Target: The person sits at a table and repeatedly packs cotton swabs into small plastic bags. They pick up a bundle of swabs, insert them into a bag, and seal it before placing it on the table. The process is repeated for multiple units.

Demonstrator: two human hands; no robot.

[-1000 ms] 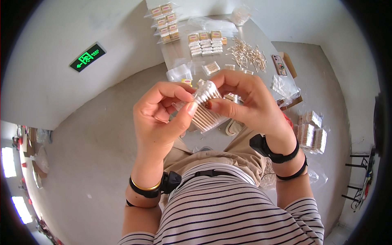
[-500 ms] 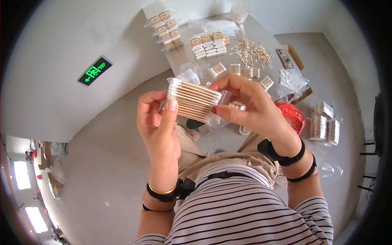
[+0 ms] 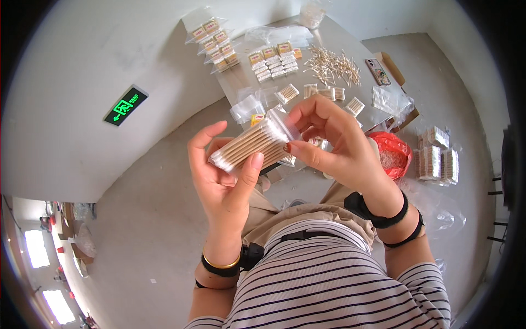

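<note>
A clear plastic bag packed with wooden-stemmed cotton swabs (image 3: 249,147) is held tilted between my two hands, its upper end to the right. My left hand (image 3: 219,183) carries it from below, thumb across the front and index finger raised off it. With thumb and fingers, my right hand (image 3: 342,145) pinches the bag's upper edge by the white cotton tips. The fingers behind the bag are partly hidden. Just beyond, on the table, lie flat empty clear bags (image 3: 247,108) and several small swab bundles (image 3: 287,94).
On the grey table (image 3: 342,39) are stacked swab packs (image 3: 273,60), a loose swab heap (image 3: 333,67) and a phone (image 3: 378,72). Bagged packs (image 3: 213,45) line its left edge. To my right are a red bag (image 3: 392,153) and more bundled packs (image 3: 437,159).
The swab bag has turned so its length slopes up to the right. My left thumb has moved to its lower edge, and my right fingers now grip the upper end.
</note>
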